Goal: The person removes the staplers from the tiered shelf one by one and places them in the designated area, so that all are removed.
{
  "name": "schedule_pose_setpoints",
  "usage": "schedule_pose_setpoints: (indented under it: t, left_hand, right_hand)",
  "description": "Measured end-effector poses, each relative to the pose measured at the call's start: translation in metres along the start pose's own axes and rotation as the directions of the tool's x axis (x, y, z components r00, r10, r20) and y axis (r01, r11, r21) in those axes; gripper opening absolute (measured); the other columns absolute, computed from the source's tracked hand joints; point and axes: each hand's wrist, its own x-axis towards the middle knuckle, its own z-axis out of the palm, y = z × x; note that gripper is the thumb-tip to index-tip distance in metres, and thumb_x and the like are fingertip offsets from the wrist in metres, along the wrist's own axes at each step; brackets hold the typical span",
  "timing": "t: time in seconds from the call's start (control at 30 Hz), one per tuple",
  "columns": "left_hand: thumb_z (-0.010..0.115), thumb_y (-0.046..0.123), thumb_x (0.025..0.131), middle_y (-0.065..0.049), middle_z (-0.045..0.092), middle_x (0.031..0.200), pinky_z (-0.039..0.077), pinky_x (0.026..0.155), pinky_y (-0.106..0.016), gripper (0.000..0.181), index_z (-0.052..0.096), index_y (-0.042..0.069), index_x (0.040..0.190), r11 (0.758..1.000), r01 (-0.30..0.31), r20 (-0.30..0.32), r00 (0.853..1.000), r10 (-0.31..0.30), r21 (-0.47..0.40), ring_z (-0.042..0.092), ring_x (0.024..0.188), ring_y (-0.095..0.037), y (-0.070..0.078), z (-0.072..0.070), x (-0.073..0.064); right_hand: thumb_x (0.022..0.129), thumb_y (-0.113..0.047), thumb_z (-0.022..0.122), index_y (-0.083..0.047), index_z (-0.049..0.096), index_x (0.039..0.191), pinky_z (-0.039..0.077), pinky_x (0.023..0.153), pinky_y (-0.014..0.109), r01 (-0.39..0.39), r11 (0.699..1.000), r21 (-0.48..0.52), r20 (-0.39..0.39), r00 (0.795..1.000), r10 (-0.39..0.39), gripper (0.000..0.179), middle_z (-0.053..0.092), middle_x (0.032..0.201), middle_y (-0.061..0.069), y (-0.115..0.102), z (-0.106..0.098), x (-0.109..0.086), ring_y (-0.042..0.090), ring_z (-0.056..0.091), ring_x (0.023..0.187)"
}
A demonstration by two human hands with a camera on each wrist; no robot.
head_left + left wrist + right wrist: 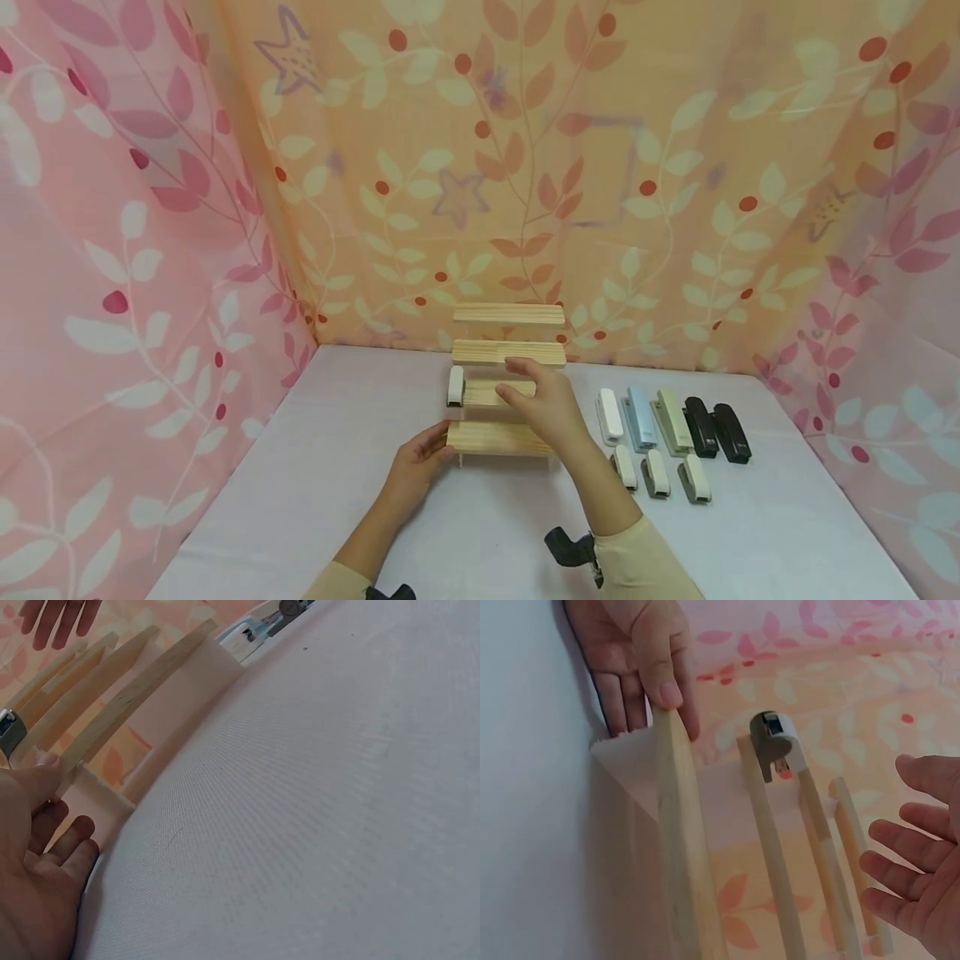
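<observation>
A stepped wooden rack (506, 438) with light board tiers on white side panels stands on the table. My left hand (417, 467) pinches the left end of its lowest board, the thumb (664, 684) lying on the board's edge. At the left end of the second tier from the bottom sits a small white stapler (455, 387), dark underneath; the right wrist view also shows this stapler (777, 741). Over the right part of the rack hovers my right hand (546, 404), fingers spread and holding nothing. It hides some of the lower boards.
Right of the rack stand a white stapler (611, 417), a light blue stapler (641, 419), a pale green stapler (674, 422) and two black staplers (731, 433). Before them is a row of small white staplers (656, 474). Patterned curtains (420, 167) enclose the white table (315, 433).
</observation>
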Motion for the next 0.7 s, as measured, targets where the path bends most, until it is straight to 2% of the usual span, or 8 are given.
schedule_pose_setpoints:
  t: [0.27, 0.47, 0.7]
  left_hand:
    - [0.073, 0.018, 0.096, -0.011, 0.059, 0.146, 0.052, 0.102, -0.02, 0.055, 0.055, 0.007, 0.147, 1.0, 0.017, -0.003, 1.0, -0.017, -0.004, 0.059, 0.132, -0.027, 0.002, 0.0, -0.001]
    - [0.073, 0.018, 0.096, -0.012, 0.061, 0.144, 0.053, 0.101, -0.02, 0.055, 0.055, 0.007, 0.147, 1.0, 0.013, -0.001, 1.0, -0.013, -0.003, 0.06, 0.131, -0.027, 0.003, -0.002, 0.0]
    - [0.072, 0.02, 0.097, -0.016, 0.06, 0.143, 0.053, 0.101, -0.02, 0.058, 0.051, 0.004, 0.149, 1.0, -0.006, 0.024, 1.0, 0.006, 0.0, 0.06, 0.131, -0.03, 0.0, -0.001, 0.0]
  right_hand:
    - [0.09, -0.032, 0.081, -0.012, 0.065, 0.135, 0.046, 0.112, 0.055, -0.055, 0.997, 0.054, 0.023, 0.998, 0.054, 0.052, 0.069, 0.134, 0.006, 0.001, 0.03, 0.002, 0.029, 0.057, 0.134]
    - [0.089, -0.032, 0.081, -0.009, 0.064, 0.137, 0.045, 0.114, 0.052, -0.067, 0.997, 0.044, 0.005, 0.998, 0.067, 0.056, 0.069, 0.134, 0.005, -0.001, 0.054, 0.002, 0.028, 0.058, 0.133]
    - [0.088, -0.036, 0.083, -0.008, 0.063, 0.137, 0.047, 0.113, 0.05, -0.078, 0.997, 0.027, -0.009, 0.997, 0.078, 0.06, 0.067, 0.137, 0.008, 0.004, 0.074, 0.0, 0.03, 0.058, 0.132]
